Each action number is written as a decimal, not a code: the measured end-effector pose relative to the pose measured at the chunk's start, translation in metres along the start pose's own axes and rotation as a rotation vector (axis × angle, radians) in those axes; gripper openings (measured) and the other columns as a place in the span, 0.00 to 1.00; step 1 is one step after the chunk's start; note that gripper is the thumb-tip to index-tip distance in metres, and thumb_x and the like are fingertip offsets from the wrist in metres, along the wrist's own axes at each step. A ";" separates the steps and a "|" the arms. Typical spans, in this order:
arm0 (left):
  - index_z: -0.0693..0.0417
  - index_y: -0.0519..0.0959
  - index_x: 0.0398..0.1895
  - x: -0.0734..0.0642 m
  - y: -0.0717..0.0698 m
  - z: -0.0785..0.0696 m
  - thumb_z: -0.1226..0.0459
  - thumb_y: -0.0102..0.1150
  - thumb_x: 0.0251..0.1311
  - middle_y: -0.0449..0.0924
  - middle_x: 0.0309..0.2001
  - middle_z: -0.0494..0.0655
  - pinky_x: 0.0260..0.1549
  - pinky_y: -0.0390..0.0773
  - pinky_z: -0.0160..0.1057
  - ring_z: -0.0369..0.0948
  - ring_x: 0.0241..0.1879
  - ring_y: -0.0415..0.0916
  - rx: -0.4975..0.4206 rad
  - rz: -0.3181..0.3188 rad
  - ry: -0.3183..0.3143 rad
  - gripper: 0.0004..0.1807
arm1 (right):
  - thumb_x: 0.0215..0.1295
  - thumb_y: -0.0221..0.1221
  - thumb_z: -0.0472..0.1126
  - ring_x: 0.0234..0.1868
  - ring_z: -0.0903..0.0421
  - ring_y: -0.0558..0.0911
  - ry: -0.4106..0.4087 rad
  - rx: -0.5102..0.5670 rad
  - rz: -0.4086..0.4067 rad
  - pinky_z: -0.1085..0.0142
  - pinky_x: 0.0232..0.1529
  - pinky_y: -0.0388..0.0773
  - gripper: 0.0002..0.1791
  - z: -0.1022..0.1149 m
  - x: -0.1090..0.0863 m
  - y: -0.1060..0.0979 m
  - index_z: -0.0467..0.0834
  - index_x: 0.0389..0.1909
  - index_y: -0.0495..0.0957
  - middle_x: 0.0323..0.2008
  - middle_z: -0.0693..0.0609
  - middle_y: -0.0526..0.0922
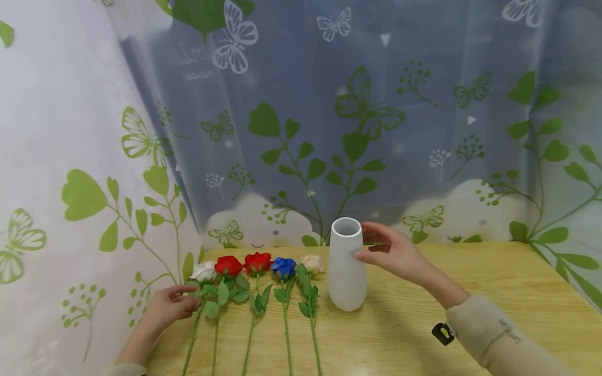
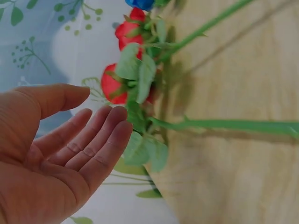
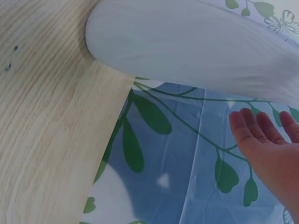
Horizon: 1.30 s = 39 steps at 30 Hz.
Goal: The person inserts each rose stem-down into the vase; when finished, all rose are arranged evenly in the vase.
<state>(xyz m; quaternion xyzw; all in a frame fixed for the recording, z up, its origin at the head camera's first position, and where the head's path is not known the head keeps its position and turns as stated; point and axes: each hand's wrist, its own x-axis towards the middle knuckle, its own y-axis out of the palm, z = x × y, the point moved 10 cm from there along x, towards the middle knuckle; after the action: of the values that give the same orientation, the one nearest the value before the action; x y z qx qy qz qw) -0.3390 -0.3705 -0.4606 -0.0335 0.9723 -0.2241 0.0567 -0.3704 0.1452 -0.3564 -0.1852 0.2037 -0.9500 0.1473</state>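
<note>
A tall white vase (image 1: 347, 277) stands upright on the table. Beside its upper right side is my right hand (image 1: 392, 253), fingers loosely extended; in the right wrist view those fingers appear beside the vase, not curled round it. To the vase's left lies a row of artificial roses: white (image 1: 203, 271), two red (image 1: 229, 265), blue (image 1: 284, 267) and cream (image 1: 312, 262), their green stems towards me. My left hand (image 1: 171, 308) hovers by the white rose's leaves, its fingers slightly bent with nothing between them. Whether its fingertips touch the leaves I cannot tell.
The light wooden table (image 1: 470, 261) reaches back to a blue-grey curtain (image 1: 291, 172) printed with leaves and butterflies. A pale printed sheet (image 1: 61, 146) hangs close on the left. A small black device (image 1: 442, 334) shows at the right cuff.
</note>
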 end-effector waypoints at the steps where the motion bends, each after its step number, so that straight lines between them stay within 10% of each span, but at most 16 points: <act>1: 0.80 0.72 0.64 -0.002 -0.001 0.004 0.72 0.63 0.68 0.91 0.40 0.61 0.38 0.91 0.40 0.40 0.35 0.89 0.004 -0.007 -0.009 0.26 | 0.67 0.72 0.44 0.67 0.38 0.80 0.002 0.005 -0.001 0.47 0.65 0.82 0.40 0.000 0.000 0.001 0.39 0.76 0.67 0.69 0.39 0.77; 12: 0.81 0.75 0.60 -0.013 -0.009 0.043 0.69 0.68 0.65 0.90 0.38 0.63 0.34 0.91 0.42 0.47 0.33 0.89 0.059 -0.041 -0.112 0.26 | 0.65 0.74 0.49 0.65 0.41 0.81 0.027 0.001 -0.001 0.51 0.61 0.84 0.43 -0.008 0.005 0.013 0.44 0.77 0.67 0.67 0.43 0.79; 39: 0.81 0.67 0.69 -0.007 0.017 0.070 0.69 0.70 0.66 0.91 0.44 0.56 0.39 0.91 0.41 0.39 0.38 0.90 -0.079 0.198 -0.055 0.35 | 0.67 0.73 0.48 0.65 0.41 0.81 0.014 0.023 0.015 0.46 0.63 0.84 0.42 -0.009 0.004 0.018 0.46 0.78 0.66 0.68 0.42 0.78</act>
<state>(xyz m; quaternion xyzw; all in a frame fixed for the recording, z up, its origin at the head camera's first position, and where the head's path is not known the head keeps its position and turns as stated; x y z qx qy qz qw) -0.3238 -0.3850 -0.5299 0.0543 0.9770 -0.1781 0.1039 -0.3743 0.1316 -0.3710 -0.1754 0.1951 -0.9524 0.1551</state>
